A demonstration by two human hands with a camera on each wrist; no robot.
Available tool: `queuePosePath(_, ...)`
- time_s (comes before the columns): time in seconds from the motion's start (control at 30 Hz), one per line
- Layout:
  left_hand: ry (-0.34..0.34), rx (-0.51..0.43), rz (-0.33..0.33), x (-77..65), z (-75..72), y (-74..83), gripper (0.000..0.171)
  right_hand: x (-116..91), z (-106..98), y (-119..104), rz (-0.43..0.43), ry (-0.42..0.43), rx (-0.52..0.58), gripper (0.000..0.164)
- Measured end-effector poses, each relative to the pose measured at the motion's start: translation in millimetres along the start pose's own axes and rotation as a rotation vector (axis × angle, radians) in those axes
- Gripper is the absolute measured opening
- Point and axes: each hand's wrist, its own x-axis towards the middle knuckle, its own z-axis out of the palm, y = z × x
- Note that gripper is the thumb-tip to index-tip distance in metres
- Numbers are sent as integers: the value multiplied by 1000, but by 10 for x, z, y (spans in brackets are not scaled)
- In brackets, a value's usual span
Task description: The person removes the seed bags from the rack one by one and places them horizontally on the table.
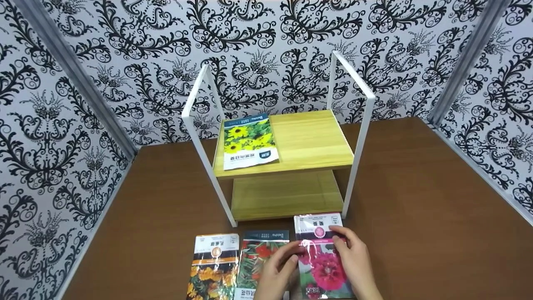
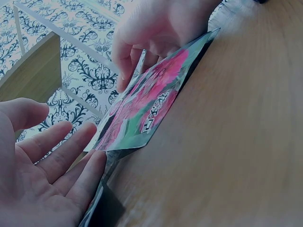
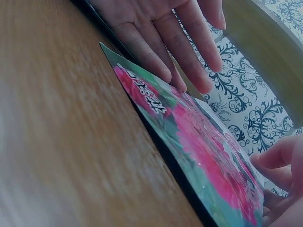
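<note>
A pink-flower seed packet (image 1: pixel 320 258) is at the front of the shelf, close over the table. My right hand (image 1: pixel 354 258) grips its right edge, thumb near the printed face and fingers along the side. At its left edge is my left hand (image 1: pixel 279 268), fingers fairly straight, fingertips right at the packet in the left wrist view. Beneath the left hand lies a red-flower seed packet (image 1: pixel 256 250), partly hidden by it. Farther left lies an orange-flower seed packet (image 1: pixel 212 266).
A two-tier wooden shelf (image 1: pixel 312 141) with white metal side frames (image 1: pixel 360 137) stands behind the packets. On its upper board, at the left, lies a yellow-flower seed packet (image 1: pixel 250 141). Patterned wall panels (image 1: pixel 266 54) enclose the brown table (image 1: pixel 416 200).
</note>
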Motion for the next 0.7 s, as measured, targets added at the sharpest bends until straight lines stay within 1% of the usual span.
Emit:
queuePosePath(0.23,-6,12,20,9,-11,-45,33,-2,1,-3,6,-4,7,26)
queuePosePath(0.47,-12,18,28,4,-16,-36,33,1,-4,-5,6,-10,9,26)
queuePosePath(0.57,-15,12,19,4,-16,-25,33,-2,-5,-7,-3,-8,-3,27)
queuePosePath(0.7,-23,-32,-13,9,-12,-19,34,-7,-12,-13,-24,5,2,32)
